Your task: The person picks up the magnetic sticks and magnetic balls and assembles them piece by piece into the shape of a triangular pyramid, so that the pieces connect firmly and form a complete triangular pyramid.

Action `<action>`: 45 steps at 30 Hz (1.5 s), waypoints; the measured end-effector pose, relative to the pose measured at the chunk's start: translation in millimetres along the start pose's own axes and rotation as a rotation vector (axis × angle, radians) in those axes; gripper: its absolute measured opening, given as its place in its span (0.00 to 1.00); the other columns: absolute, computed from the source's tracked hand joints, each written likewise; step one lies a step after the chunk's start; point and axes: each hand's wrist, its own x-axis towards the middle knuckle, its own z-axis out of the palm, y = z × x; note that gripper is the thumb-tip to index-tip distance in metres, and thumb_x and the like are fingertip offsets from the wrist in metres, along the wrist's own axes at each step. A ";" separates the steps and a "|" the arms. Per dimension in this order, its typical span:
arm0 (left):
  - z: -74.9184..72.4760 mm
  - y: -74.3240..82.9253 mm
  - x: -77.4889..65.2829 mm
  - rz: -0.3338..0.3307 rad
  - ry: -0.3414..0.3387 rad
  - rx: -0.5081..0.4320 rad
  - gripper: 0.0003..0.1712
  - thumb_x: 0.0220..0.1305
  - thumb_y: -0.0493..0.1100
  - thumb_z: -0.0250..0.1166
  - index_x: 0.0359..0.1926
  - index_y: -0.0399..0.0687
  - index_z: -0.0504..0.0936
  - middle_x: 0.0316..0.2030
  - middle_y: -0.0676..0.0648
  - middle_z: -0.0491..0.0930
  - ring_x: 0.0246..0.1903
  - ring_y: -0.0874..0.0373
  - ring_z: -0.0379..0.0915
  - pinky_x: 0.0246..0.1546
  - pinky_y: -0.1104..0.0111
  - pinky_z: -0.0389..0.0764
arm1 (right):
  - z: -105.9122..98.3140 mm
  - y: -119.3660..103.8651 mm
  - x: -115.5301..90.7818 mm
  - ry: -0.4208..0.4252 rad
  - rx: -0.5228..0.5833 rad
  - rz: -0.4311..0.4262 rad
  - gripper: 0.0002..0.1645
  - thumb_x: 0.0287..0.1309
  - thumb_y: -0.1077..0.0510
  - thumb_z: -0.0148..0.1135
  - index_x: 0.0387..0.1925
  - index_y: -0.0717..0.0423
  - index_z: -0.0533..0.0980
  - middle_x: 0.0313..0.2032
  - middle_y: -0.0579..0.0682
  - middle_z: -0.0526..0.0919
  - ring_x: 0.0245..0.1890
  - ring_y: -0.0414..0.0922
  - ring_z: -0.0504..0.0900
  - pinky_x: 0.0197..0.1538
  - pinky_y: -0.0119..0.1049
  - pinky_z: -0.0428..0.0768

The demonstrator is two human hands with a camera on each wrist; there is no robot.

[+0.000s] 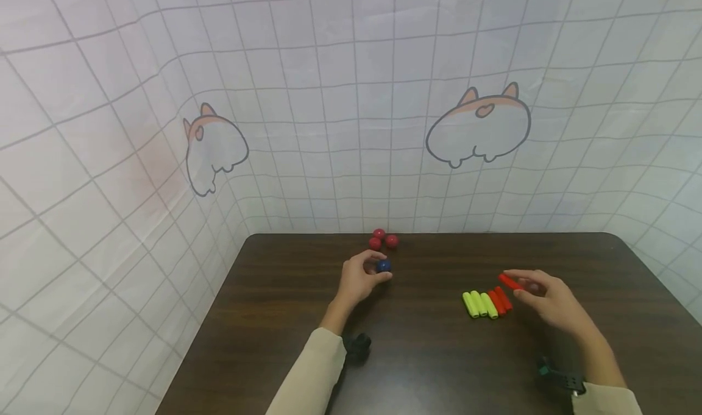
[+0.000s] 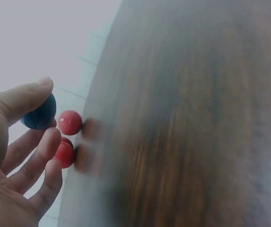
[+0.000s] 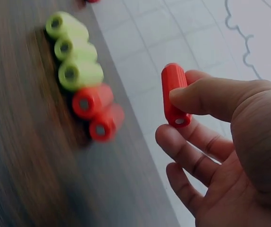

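Two pinches: my left hand (image 1: 355, 279) holds a blue ball (image 1: 384, 266), my right hand (image 1: 554, 299) a red cylinder (image 3: 173, 81); placing seems the step, needing steady lowering

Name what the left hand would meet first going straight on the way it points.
Likely the red balls just beyond the left hand and its blue ball; height is unclear, so it might pass over.

Cream sleeves (image 1: 310, 373), dark wrist-worn devices (image 1: 358, 347)
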 end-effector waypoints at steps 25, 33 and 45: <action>-5.1 -5.8 -26.7 -0.025 -0.130 -0.205 0.22 0.58 0.48 0.77 0.54 0.51 0.88 0.43 0.46 0.88 0.29 0.59 0.81 0.29 0.70 0.79 | 62.7 -61.6 46.3 -0.182 0.209 -0.115 0.22 0.65 0.62 0.67 0.60 0.51 0.81 0.49 0.55 0.82 0.41 0.42 0.81 0.34 0.34 0.81; -4.5 -2.5 -29.8 -0.039 -0.175 -0.233 0.24 0.59 0.48 0.77 0.56 0.50 0.86 0.45 0.47 0.87 0.28 0.56 0.83 0.27 0.68 0.79 | 80.7 -80.0 61.2 -0.260 0.304 -0.078 0.21 0.66 0.63 0.66 0.59 0.51 0.81 0.48 0.59 0.79 0.31 0.49 0.80 0.32 0.46 0.85; -3.4 3.7 -30.3 -0.014 -0.247 -0.207 0.24 0.61 0.50 0.75 0.58 0.52 0.86 0.46 0.48 0.87 0.29 0.50 0.84 0.28 0.63 0.82 | 99.7 -95.2 66.2 -0.331 0.302 -0.111 0.20 0.66 0.65 0.65 0.58 0.52 0.82 0.43 0.54 0.78 0.32 0.45 0.81 0.30 0.38 0.85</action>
